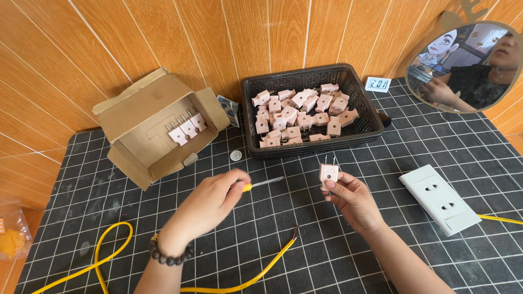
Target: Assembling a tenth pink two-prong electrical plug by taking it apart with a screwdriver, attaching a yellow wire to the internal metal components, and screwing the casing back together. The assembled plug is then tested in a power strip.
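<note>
My right hand (pixel 350 197) holds a small pale pink plug (pixel 328 172) upright by its lower part, metal prongs pointing up. My left hand (pixel 211 201), with a dark bead bracelet on the wrist, grips a screwdriver (pixel 261 183) with a yellow handle; its metal shaft points right toward the plug, the tip a short way from it. Below the hands a yellow cable (pixel 251 279) lies on the black grid mat (pixel 304 241), its bare wire end near the middle.
A black basket (pixel 369 113) with several pink plugs stands at the back. A cardboard box (pixel 143 122) on its side holds three plugs. A white wall socket (pixel 439 198) lies right. A round mirror (pixel 467 67), a small digital clock (pixel 378 84) and a white cap (pixel 235 155) are nearby.
</note>
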